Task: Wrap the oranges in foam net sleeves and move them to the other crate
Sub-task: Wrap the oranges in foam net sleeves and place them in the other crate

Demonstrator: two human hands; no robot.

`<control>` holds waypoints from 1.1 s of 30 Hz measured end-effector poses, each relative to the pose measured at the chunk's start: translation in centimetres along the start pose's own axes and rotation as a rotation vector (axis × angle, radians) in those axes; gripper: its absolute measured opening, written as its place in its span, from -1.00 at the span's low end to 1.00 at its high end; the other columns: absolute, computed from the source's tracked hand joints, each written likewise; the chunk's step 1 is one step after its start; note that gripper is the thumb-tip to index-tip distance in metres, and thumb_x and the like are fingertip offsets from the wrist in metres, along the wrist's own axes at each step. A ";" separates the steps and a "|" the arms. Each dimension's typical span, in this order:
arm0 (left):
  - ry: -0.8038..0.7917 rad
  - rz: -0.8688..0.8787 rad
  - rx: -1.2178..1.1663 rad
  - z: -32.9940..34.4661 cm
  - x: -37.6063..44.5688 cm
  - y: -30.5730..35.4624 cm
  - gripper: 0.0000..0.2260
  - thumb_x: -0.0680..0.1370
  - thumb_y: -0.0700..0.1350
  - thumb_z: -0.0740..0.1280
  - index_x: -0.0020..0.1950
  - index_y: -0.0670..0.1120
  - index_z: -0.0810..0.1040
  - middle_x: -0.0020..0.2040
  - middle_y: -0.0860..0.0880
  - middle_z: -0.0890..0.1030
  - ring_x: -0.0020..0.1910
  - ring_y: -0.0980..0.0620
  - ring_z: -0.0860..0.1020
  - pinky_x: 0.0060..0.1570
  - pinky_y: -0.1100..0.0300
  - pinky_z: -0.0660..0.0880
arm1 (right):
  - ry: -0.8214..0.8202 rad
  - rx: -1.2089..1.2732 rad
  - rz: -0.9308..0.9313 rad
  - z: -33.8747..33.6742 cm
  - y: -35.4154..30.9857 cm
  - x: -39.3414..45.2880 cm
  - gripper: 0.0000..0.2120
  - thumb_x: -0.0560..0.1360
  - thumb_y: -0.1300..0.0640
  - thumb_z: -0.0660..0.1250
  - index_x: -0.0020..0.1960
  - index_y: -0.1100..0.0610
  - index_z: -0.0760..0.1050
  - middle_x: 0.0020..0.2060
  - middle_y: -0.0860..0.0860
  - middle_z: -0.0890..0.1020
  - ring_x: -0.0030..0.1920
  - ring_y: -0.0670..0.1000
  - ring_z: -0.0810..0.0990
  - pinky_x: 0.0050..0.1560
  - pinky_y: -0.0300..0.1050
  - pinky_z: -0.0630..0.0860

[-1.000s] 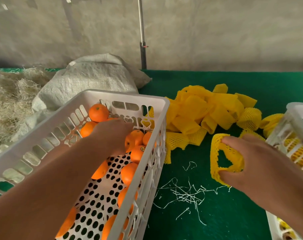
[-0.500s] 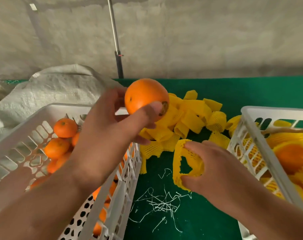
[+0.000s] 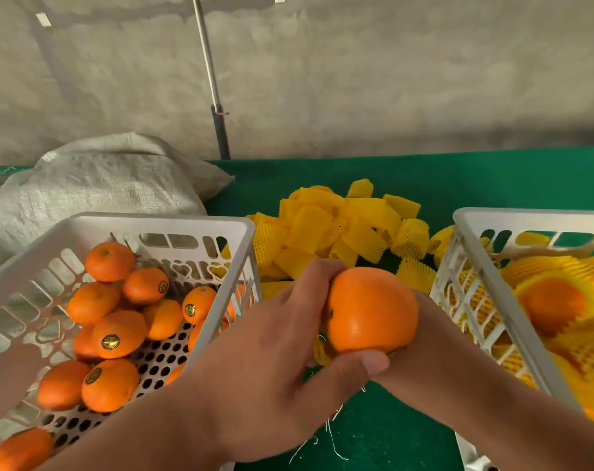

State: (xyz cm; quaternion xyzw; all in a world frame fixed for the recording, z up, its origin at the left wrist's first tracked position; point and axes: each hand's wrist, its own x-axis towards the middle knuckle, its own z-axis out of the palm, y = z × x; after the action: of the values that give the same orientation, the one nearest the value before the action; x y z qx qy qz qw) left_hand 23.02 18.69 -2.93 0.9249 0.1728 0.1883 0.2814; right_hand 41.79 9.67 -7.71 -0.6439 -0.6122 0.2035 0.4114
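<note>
My left hand [image 3: 288,355] grips a bare orange [image 3: 370,309] between thumb and fingers, low over the green table between the two crates. My right hand [image 3: 424,334] is mostly hidden behind the orange; it holds a yellow foam net sleeve [image 3: 321,350], of which only a sliver shows under the fruit. The white crate on the left [image 3: 159,220] holds several bare oranges [image 3: 119,334]. The white crate on the right [image 3: 485,287] holds oranges wrapped in yellow sleeves [image 3: 553,304].
A pile of loose yellow foam sleeves [image 3: 336,229] lies on the green table [image 3: 458,178] behind my hands. A woven sack [image 3: 95,181] lies at the back left. A metal pole [image 3: 214,96] stands against the wall. White foam shreds [image 3: 329,433] litter the table.
My left hand lifted an orange out of the left crate and carried it right and down onto the sleeve in my right hand. The view swung to the right.
</note>
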 end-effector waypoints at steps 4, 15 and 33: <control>0.007 0.014 0.087 -0.4 0.3 -0.8 -0.49 0.56 0.46 0.16 0.41 0.28 0.16 0.01 0.13 0.57 -0.08 0.12 0.61 -0.13 0.06 0.57 | 0.061 -0.070 0.016 -0.1 -0.4 1.0 -0.48 0.17 -0.44 0.39 0.09 -0.62 0.34 0.05 -0.54 0.50 -0.02 -0.39 0.56 -0.23 -0.52 0.46; 0.095 -0.052 0.215 0.2 0.7 -1.5 -0.45 0.39 0.47 0.31 0.26 0.31 0.23 -0.16 0.20 0.53 -0.19 0.19 0.60 -0.32 0.23 0.55 | 0.011 -0.288 0.076 0.2 -0.2 1.1 -0.31 0.29 -0.41 0.46 0.36 -0.36 0.36 0.12 -0.32 0.54 0.08 -0.28 0.52 -0.05 -0.38 0.45; 0.025 -0.092 0.367 0.4 1.2 -2.1 -0.47 0.42 0.40 0.26 0.31 0.22 0.32 0.14 0.22 0.39 -0.08 0.16 0.48 -0.14 0.20 0.53 | 0.063 -0.415 0.028 0.1 -1.2 1.0 -0.31 0.56 0.13 0.38 0.59 -0.24 0.22 0.08 -0.36 0.28 0.16 -0.35 0.34 -0.18 -0.41 0.43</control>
State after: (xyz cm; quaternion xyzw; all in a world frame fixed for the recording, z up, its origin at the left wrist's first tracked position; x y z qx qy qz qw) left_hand 23.82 20.67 -4.15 0.9493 0.2501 0.1522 0.1143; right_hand 41.11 10.54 -6.61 -0.7295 -0.6186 0.0584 0.2860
